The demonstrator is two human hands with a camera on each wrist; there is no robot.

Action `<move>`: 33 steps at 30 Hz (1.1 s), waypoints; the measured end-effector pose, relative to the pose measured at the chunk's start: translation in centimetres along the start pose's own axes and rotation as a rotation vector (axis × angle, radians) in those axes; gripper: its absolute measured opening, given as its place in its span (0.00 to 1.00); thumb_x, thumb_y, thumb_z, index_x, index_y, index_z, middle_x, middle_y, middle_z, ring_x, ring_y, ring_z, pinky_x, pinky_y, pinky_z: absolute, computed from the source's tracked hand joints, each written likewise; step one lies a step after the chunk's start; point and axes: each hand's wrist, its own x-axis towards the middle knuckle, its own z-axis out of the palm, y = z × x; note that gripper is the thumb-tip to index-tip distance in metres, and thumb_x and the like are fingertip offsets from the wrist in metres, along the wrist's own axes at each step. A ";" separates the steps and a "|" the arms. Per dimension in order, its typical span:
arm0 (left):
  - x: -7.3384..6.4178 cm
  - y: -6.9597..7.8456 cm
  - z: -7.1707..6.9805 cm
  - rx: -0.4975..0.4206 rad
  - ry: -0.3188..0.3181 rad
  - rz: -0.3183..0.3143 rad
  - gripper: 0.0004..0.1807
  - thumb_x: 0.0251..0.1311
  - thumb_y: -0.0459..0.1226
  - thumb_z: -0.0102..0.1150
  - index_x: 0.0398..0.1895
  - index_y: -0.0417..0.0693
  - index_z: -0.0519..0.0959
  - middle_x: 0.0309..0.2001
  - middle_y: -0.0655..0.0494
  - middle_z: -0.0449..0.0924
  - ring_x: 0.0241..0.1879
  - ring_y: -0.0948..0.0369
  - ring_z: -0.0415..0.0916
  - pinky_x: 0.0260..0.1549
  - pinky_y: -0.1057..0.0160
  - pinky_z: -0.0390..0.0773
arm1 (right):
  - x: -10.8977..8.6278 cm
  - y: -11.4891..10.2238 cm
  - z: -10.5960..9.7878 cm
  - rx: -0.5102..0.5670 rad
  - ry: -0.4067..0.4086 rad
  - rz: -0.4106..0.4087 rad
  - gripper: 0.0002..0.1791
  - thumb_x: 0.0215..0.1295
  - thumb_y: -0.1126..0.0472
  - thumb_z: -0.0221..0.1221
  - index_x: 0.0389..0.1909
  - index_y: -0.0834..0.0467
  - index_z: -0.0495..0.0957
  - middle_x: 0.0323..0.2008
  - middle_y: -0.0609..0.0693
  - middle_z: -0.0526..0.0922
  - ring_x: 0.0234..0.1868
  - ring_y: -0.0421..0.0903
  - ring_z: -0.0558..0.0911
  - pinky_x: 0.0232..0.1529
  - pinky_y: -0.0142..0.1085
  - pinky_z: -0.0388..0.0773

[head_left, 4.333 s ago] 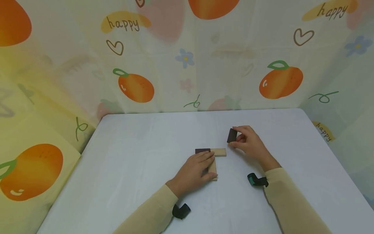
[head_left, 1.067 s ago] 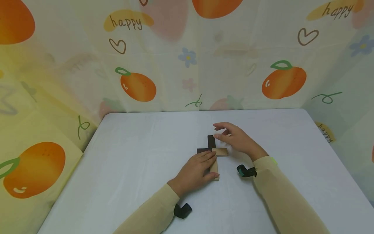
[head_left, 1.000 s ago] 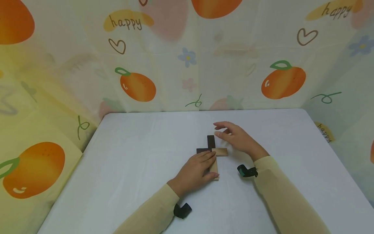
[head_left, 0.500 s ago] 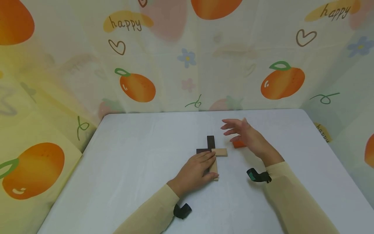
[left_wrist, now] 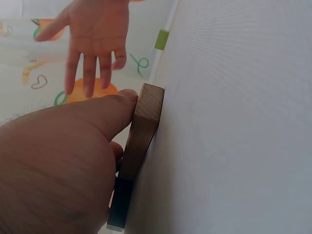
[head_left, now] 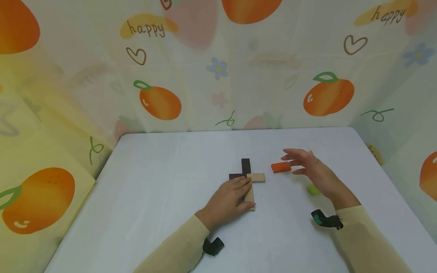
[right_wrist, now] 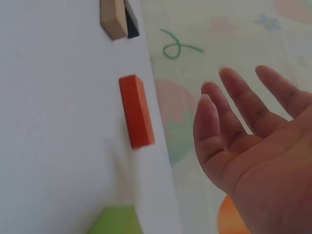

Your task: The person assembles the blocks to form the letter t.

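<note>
My left hand (head_left: 227,200) lies over a cross-shaped group of small wooden blocks, fingers stretched across its middle. In the left wrist view its thumb (left_wrist: 122,109) touches the side of a pale block (left_wrist: 144,117), with a dark block (left_wrist: 121,202) beyond. A dark brown block (head_left: 246,165) forms the top of the cross; another dark block (head_left: 236,176) and a pale block (head_left: 257,178) form its arms. Part of the group is hidden under the hand. My right hand (head_left: 315,172) hovers with spread, loose fingers and holds nothing, near an orange block (head_left: 280,167).
A green block (head_left: 313,190) sits on the white table (head_left: 164,182), partly covered by the right hand in the head view. Behind the table hangs a cloth (head_left: 191,76) printed with oranges and hearts. A black wrist device (head_left: 326,219) juts from the right sleeve.
The right hand set a dark block upright at the cross's top, let go and drew back to the right. Orange and green blocks have come into view. The left hand has stayed put.
</note>
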 end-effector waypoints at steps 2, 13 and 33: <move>-0.1 -0.1 0.0 -0.005 0.005 0.003 0.38 0.78 0.57 0.63 0.78 0.39 0.74 0.80 0.51 0.68 0.81 0.54 0.61 0.79 0.56 0.57 | -0.7 0.1 -0.4 -0.002 0.012 0.002 0.35 0.92 0.46 0.26 0.83 0.58 0.65 0.69 0.66 0.73 0.66 0.60 0.74 0.62 0.42 0.76; -0.1 -0.1 -0.2 -0.020 0.005 -0.006 0.35 0.80 0.54 0.62 0.78 0.40 0.74 0.80 0.52 0.68 0.80 0.55 0.62 0.79 0.57 0.57 | -4.4 0.9 -2.1 -0.159 0.116 0.099 0.27 0.92 0.57 0.35 0.81 0.59 0.68 0.68 0.59 0.78 0.64 0.53 0.77 0.60 0.32 0.75; 0.1 -0.3 -0.1 -0.033 0.012 0.004 0.33 0.81 0.52 0.61 0.78 0.40 0.75 0.79 0.52 0.69 0.80 0.55 0.62 0.79 0.58 0.56 | -8.0 5.1 -2.9 -0.438 0.189 0.313 0.33 0.74 0.59 0.73 0.75 0.63 0.74 0.64 0.62 0.81 0.56 0.37 0.75 0.51 0.22 0.72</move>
